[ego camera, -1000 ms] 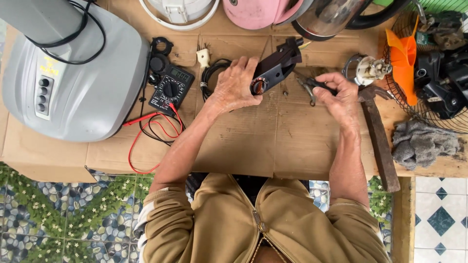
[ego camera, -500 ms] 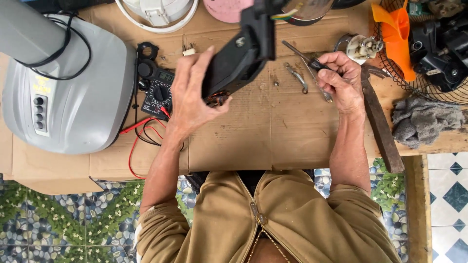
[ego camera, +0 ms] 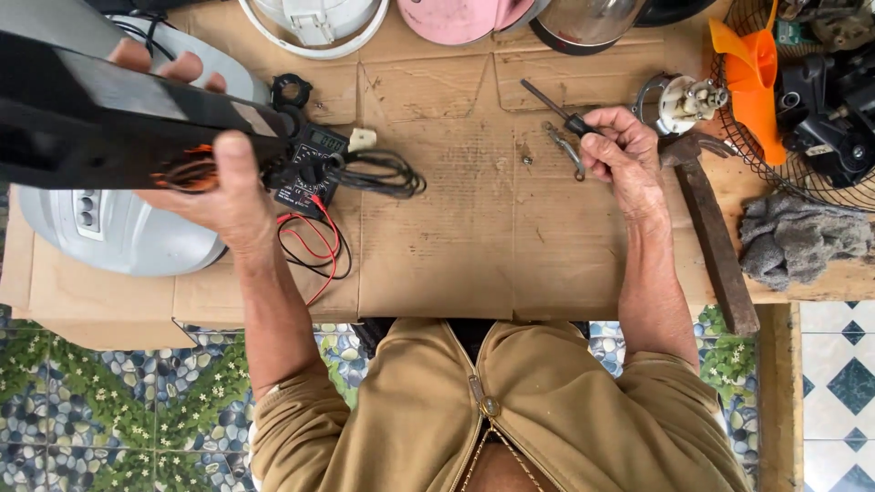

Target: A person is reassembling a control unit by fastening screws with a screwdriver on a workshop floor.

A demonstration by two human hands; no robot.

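Both hands are busy: the left hand (ego camera: 223, 196) grips a long black housing (ego camera: 109, 118), lifted for inspection. Right hand (ego camera: 624, 155) fingers close around a screwdriver (ego camera: 558, 107); next it must meet a screw squarely.

Long black housing (ego camera: 100, 118) raised level, screwdriver (ego camera: 558, 109) gripped

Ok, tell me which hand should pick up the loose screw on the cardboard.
Right hand, probably: it hovers beside the screw, holding only a screwdriver. The left hand grips the black housing, far away.
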